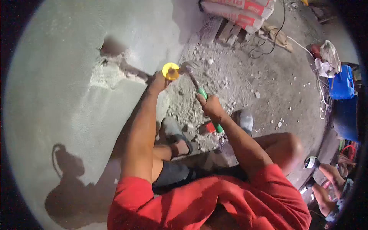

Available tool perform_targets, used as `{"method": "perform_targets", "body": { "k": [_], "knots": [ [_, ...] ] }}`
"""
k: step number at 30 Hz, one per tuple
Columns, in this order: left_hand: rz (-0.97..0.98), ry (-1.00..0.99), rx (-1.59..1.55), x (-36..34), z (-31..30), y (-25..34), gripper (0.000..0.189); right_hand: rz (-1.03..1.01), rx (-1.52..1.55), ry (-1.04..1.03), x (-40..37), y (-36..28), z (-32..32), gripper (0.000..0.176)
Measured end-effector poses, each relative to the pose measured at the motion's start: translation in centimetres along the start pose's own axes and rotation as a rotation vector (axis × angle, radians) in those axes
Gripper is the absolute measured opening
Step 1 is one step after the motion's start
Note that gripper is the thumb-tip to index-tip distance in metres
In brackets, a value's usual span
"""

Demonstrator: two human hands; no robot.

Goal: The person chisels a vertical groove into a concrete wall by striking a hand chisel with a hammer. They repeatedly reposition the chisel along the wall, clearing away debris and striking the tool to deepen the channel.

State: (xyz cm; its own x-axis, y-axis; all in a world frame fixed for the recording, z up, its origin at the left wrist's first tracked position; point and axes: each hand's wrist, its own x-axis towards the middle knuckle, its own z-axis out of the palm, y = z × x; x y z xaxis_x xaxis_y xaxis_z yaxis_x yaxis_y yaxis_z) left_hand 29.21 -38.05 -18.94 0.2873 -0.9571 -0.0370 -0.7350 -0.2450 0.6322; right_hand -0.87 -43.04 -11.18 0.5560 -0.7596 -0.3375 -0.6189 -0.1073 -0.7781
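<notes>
Rubble (184,100) lies beneath the hammer (201,92) (wall (65,96) to the left).

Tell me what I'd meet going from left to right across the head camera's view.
Hole in the wall → left hand → yellow round piece → hammer head → right hand → blue container.

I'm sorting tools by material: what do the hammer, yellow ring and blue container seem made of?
Hammer: head seemingly metal, dull grey with a slight shine; green grip perhaps rubber or plastic, evenly coloured.
Yellow ring: likely smooth plastic, bright and evenly coloured.
Blue container: probably plastic, with smooth, slightly glossy sides.
</notes>
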Motion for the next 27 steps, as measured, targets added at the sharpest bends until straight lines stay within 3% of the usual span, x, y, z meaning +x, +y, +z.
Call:
{"method": "perform_targets", "body": {
  "k": [2, 5, 7, 9, 10, 12, 13, 14, 17, 18, 20, 21, 23, 25, 27],
  "knots": [
    [-0.085, -0.042, 0.119, -0.2, 0.0, 1.3, 0.046, 0.088, 0.001, -0.07, 0.5, -1.9, -4.2, 0.05],
    [-0.136, -0.046, 0.142, -0.8, -1.0, 4.9, 0.045, -0.326, 0.163, 0.284, 1.9, -5.8, -10.2, 0.049],
    [-0.261, 0.005, 0.138, -0.8, -1.6, 5.7, 0.044, -0.525, 0.345, 0.451, 0.8, -11.7, -15.3, 0.044],
    [-0.251, -0.003, 0.123, 0.0, -1.0, 3.3, 0.042, -0.619, 0.72, 0.484, -0.5, -14.0, -16.0, 0.036],
    [-0.206, 0.003, 0.086, 0.1, -0.9, 2.7, 0.041, -0.662, 0.682, 0.481, -0.5, -12.1, -12.9, 0.032],
    [-0.163, 0.011, 0.047, -0.1, -1.2, 2.4, 0.04, -0.182, 0.307, 0.165, -0.1, -4.4, -4.2, 0.049],
    [-0.246, -0.052, -0.023, 0.2, -1.5, 2.5, 0.037, -0.012, 0.067, -0.038, 0.1, -0.6, 0.0, 0.059],
    [-0.335, -0.123, -0.093, -0.1, -1.5, 2.7, 0.035, 0.15, -0.068, -0.045, -0.5, -0.2, 0.4, 0.063],
    [-0.157, -0.101, -0.048, -1.0, 1.6, 4.2, 0.025, 0.231, -0.004, -0.054, 1.2, 2.7, -2.2, 0.067],
    [-0.022, -0.036, 0.033, -1.5, 6.4, 2.0, 0.023, 0.207, -0.006, -0.031, 2.0, 3.2, -3.4, 0.067],
    [0.199, -0.28, 0.333, -5.3, 13.5, 2.3, 0.021, 0.164, 0.172, 0.213, 1.8, 5.0, -4.2, 0.065],
    [0.309, -0.581, 0.554, -5.7, 14.7, 4.1, 0.021, 0.155, 0.172, 0.212, 1.9, 4.2, -5.5, 0.065],
    [0.437, -0.337, 0.291, -7.6, 15.1, 5.4, 0.02, 0.267, 0.409, 0.287, 0.6, 2.4, -8.4, 0.057],
    [0.435, -0.222, 0.054, -7.3, 13.5, 7.6, 0.016, 0.251, 0.632, 0.289, 0.9, 3.3, -9.1, 0.05],
    [0.415, -0.142, 0.017, -6.9, 10.7, 10.0, 0.013, 0.256, 0.696, 0.275, 1.6, 4.2, -8.7, 0.047]
  ]
}}
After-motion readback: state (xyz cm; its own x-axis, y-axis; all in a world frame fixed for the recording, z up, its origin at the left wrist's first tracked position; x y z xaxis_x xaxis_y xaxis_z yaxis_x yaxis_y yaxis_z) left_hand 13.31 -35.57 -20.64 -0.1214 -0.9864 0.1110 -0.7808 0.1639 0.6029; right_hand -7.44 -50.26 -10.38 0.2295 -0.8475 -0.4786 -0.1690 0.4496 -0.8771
